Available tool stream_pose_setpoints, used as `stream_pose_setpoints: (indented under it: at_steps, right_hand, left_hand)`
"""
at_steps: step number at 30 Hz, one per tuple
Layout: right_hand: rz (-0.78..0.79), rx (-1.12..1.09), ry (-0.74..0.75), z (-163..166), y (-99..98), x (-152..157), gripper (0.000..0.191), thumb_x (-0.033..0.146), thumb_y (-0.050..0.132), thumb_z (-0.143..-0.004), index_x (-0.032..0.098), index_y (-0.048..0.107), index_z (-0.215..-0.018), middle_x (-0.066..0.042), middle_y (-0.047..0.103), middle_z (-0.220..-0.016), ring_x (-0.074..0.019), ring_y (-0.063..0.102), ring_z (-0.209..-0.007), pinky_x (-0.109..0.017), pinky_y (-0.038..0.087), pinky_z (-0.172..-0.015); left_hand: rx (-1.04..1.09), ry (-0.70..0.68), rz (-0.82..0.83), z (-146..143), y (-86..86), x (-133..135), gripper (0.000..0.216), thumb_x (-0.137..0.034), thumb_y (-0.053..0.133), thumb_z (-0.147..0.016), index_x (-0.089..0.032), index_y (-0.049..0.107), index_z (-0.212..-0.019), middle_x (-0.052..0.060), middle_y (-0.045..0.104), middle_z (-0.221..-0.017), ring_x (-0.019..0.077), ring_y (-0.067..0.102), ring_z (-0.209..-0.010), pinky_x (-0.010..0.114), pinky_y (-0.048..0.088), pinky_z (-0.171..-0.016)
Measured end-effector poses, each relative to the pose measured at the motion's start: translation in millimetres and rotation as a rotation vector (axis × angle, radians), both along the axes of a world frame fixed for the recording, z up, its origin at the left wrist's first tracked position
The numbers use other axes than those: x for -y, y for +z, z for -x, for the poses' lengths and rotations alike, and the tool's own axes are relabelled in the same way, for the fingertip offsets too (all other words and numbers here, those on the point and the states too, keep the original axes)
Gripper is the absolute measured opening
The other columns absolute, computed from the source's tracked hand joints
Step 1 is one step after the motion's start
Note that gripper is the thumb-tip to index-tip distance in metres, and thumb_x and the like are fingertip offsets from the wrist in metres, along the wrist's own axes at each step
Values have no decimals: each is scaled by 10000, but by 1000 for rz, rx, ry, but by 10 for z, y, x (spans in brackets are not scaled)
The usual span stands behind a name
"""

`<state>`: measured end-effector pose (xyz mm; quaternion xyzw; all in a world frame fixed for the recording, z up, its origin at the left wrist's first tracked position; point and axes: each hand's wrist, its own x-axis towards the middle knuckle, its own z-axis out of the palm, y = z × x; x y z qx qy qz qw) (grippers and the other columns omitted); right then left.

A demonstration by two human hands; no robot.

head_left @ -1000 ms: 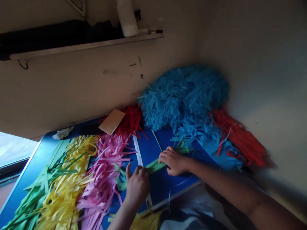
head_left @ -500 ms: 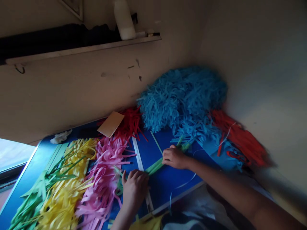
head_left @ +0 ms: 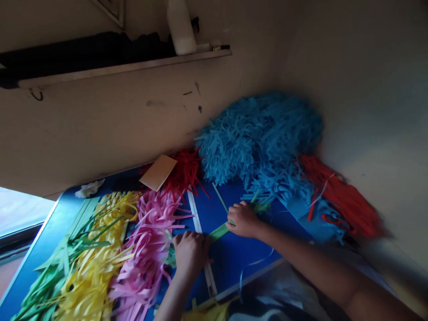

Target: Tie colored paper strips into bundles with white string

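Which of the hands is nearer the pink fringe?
Left. The left hand is just right of the pink fringe, at the near end of the green strip; the right hand is farther right, toward the strip's far end.

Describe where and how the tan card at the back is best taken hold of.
Probably best pinched by its near edge, coming from the person's side. The tan card is thin and lies face up, nothing visible covering it; the loose dark red fringe partly beneath it should give way under a pinch.
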<state>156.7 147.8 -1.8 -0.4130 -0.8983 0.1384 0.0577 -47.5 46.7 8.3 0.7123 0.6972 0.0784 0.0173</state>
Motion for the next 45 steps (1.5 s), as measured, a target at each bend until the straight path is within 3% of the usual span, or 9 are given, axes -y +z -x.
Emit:
stream_pose_setpoints:
  at_steps: [4,7,9,11,19,22,26,33,45]
  right_hand:
    - [-65,-49,-69,-74,130,-10,109,285,665,-814,190,671,-866,-69,654,-949,-230,532,-937,-390,287,-863]
    - [-162,-131,195,-72,142,55,156,298,670,-829,226,654,-966,-50,656,-1061,-243,499,-1061,-449,229,-964]
    - [-233,-125,407,-33,79,93,85,283,614,-883,212,651,-912,-36,675,-975,-228,508,-1023,-464,216,-977]
    - [-290,-97,470,7,-1,92,147,239,529,-937,194,645,-859,-34,678,-893,-213,516,-961,-463,229,-960]
    - [-178,-161,338,64,8,59,135,326,604,-904,221,680,-869,-27,693,-904,-214,509,-958,-445,252,-908]
    - [-280,-171,345,121,15,160,247,409,651,-864,195,657,-987,-57,677,-1002,-244,489,-1019,-462,243,-940]
    - [-413,-113,374,45,-76,171,150,200,549,-927,171,650,-820,-49,657,-839,-214,500,-887,-434,264,-890]
    - [-25,-261,120,-301,-140,-83,79,306,748,-827,251,739,-771,5,699,-852,-180,547,-910,-357,276,-812]
    - [72,-174,-29,-122,-58,-109,126,254,738,-726,191,680,-634,-14,690,-827,-198,560,-868,-328,295,-745]
  left_hand:
    - [-3,-17,-11,31,73,-15,117,-264,584,-853,-233,691,-817,40,704,-832,233,601,-865,436,336,-902]
    - [-16,-195,-39,36,123,11,198,-155,571,-843,-283,703,-915,34,705,-949,249,585,-977,479,299,-987]
    - [-31,-278,-75,20,128,35,251,-100,559,-828,-291,709,-890,31,709,-939,264,574,-1004,514,277,-1008]
    - [-30,-281,-127,-11,109,56,231,-105,565,-820,-279,707,-878,34,715,-928,272,570,-1009,539,255,-1030]
    - [5,-144,-255,-127,-21,53,190,-154,577,-841,-268,721,-796,-7,730,-849,219,600,-959,490,200,-1097]
    - [-6,-139,-248,-126,-46,55,196,-170,564,-863,-260,718,-782,-4,732,-838,219,603,-967,486,191,-1092]
    - [-91,-183,-199,-29,-79,118,231,-121,549,-855,-272,724,-867,0,736,-882,241,598,-1011,504,206,-1068]
    - [65,-107,-173,229,-181,133,178,-264,552,-894,-302,726,-880,5,729,-909,227,601,-916,425,338,-913]
    - [-43,-97,-16,231,-153,-72,229,-333,513,-914,-250,710,-831,26,703,-801,237,620,-854,404,340,-809]
